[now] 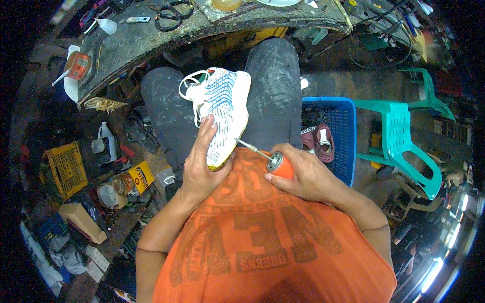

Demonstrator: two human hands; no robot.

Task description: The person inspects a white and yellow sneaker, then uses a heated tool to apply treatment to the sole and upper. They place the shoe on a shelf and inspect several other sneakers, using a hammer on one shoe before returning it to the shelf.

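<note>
So you've got the white sneaker (222,113) with blue stripe pattern lying across your lap, sole edge turned toward you, laces hanging off the far end. Your left hand (200,164) is wrapped around the near end of it, fingers up along the side, gripping it steady against your knees. Your right hand (303,174) is closed around a small orange bottle (280,165) with a metal collar and a thin needle-like nozzle, and the nozzle tip sits right at the shoe's sole edge, touching or just about.

Just to your right on the floor there's a blue plastic crate (341,131) with a dark red sandal (323,142) in it, and past that a green plastic chair (404,146). Ahead of your knees is the grimy work surface (151,38) with black scissors (172,14) on it. Down on your left, a yellow crate (65,169) and a yellow-labelled can (134,181) sit among the clutter.
</note>
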